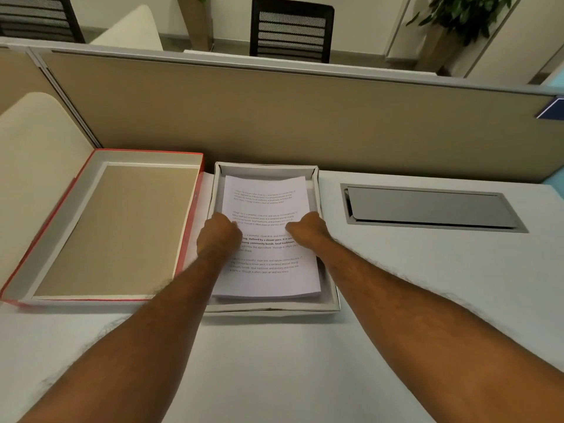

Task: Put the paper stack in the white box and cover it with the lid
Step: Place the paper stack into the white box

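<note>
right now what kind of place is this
Most likely an open-plan office: a white desk with a flip-up cable hatch, a beige cubicle partition behind it, and a black mesh office chair beyond.

Matt printed paper stack [265,236], white cardboard box [328,239], red-edged cardboard lid [116,227], brushed metal cable hatch [430,207], smooth matt desk [305,361]

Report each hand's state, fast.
Left hand: closed on the paper stack in the white box.
Right hand: closed on the same stack.

Bare hairy forearms, no sleeves, left hand [217,232], right hand [308,228]
</note>
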The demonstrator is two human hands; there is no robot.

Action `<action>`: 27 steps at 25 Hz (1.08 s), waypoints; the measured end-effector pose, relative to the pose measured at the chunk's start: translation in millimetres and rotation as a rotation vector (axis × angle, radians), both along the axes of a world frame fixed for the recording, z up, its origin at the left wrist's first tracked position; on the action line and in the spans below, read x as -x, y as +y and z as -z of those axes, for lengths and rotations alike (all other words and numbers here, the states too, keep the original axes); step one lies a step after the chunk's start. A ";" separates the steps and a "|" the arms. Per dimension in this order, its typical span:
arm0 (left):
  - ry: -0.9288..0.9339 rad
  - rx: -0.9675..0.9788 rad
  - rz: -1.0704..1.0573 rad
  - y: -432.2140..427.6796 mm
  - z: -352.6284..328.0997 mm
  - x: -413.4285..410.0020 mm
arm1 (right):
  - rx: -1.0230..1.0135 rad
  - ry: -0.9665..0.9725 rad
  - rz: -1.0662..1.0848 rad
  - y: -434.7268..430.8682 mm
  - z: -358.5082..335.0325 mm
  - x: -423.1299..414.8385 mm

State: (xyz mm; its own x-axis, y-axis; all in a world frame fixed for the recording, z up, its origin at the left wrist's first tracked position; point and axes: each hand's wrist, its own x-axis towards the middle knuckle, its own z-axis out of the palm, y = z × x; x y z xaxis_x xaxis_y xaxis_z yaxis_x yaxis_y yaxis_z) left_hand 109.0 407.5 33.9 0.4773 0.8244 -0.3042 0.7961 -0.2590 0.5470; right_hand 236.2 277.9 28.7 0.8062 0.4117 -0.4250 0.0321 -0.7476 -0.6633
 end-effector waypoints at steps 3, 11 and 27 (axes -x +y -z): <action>-0.036 -0.013 0.032 -11.4 -0.6 6.7 | -0.009 -0.083 -0.018 -3.7 2.6 14.3; 0.027 -0.301 0.433 -32.0 18.3 44.1 | 0.189 -0.480 -0.381 -40.5 7.1 49.9; 0.138 -0.481 0.505 -76.5 26.1 152.4 | 0.205 -0.580 -0.608 -99.5 14.6 139.8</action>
